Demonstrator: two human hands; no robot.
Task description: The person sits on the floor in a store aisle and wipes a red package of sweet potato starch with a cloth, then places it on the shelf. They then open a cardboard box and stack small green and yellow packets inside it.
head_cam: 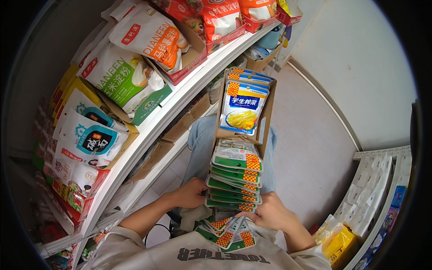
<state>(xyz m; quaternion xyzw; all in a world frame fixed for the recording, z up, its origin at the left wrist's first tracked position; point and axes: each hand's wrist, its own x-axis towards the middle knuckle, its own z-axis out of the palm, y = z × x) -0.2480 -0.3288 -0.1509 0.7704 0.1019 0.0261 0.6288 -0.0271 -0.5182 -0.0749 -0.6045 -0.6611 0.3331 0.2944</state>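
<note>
A divided cardboard box point(272, 111) rests along my lap. Blue-and-white pickled-vegetable pouches point(244, 104) fill its far compartment. In the near part, several green-edged pouches point(233, 184) overlap in a row, their checkered corners to the right. My left hand point(191, 193) is curled against the row's left edge. At the near right corner, my right hand point(271, 211) grips the row, a finger reaching under the nearest pouch. Loose green-edged pouches point(227, 234) lie fanned against my shirt. The hands and pouches hide the box's near end.
On the left, a white shelf point(152, 114) holds bags of starch point(118, 81) and flour point(91, 138) in display cartons. Lower cardboard boxes point(152, 160) sit beneath it. White packs point(364, 192) and a yellow package point(339, 244) stand at the right. A pale wall point(354, 67) rises beyond the floor.
</note>
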